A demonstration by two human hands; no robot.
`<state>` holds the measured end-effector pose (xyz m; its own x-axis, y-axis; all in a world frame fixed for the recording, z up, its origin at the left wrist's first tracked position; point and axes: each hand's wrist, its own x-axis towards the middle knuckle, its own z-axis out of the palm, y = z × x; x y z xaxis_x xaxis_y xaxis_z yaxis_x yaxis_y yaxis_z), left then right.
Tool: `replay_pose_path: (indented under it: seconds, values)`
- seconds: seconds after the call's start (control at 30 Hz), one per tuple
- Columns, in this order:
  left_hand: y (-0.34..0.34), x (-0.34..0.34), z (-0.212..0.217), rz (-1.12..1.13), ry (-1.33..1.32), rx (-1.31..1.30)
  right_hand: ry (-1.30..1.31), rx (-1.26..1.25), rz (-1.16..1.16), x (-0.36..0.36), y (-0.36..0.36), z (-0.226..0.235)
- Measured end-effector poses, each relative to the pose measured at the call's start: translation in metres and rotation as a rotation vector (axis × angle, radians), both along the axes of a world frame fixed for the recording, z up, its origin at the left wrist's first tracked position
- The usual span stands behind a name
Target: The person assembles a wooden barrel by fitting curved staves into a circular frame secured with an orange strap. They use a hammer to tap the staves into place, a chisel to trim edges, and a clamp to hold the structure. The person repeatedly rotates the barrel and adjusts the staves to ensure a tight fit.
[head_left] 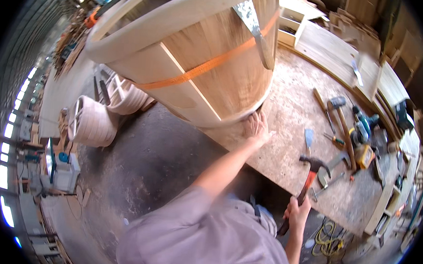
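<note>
Right hand point(297, 212) clenches the hammer point(308, 182); I see the tub point(217, 43) just ahead of the left hand's point(256, 129) fingertips, grip unclear: a stray swing could bruise them.

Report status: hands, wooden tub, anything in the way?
Left hand at wooden tub's lower rim; right hand gripping hammer. Orange strap across tub's side. Loose tools on bench, right of tub.

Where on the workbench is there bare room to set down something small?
Bare workbench lies between the wooden tub and the wooden-handled tool, and between the left hand and the blue-bladed scraper. It is crowded around the mallet and drill.
</note>
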<state>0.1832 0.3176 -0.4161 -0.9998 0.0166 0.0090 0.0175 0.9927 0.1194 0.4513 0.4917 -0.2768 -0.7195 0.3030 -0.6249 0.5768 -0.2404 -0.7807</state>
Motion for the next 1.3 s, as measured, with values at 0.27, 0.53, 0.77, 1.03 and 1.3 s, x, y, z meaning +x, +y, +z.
replay_pose_path:
  seconds: [0.27, 0.53, 0.77, 1.03, 1.3]
  values:
    - [-0.054, 0.051, 0.069, -0.049, -0.567, 1.247, 0.097, -0.017, -0.082, 0.03, 0.029, -0.029]
    - [-0.247, 0.101, 0.386, -0.759, 0.515, 0.588, 0.385, 0.162, 0.073, -0.023, 0.058, 0.055]
    - [-0.368, -0.024, 0.514, -0.669, 0.305, 0.311, 0.826, 0.259, 0.381, -0.089, 0.024, 0.211]
    - [-0.441, -0.096, 0.491, -0.995, 0.118, 0.661, 0.662, 0.844, 0.594, -0.149, -0.131, 0.394]
    - [-0.43, -0.095, 0.477, -0.958, 0.285, 0.792, 0.274, 1.233, 0.7, -0.167, -0.26, 0.419]
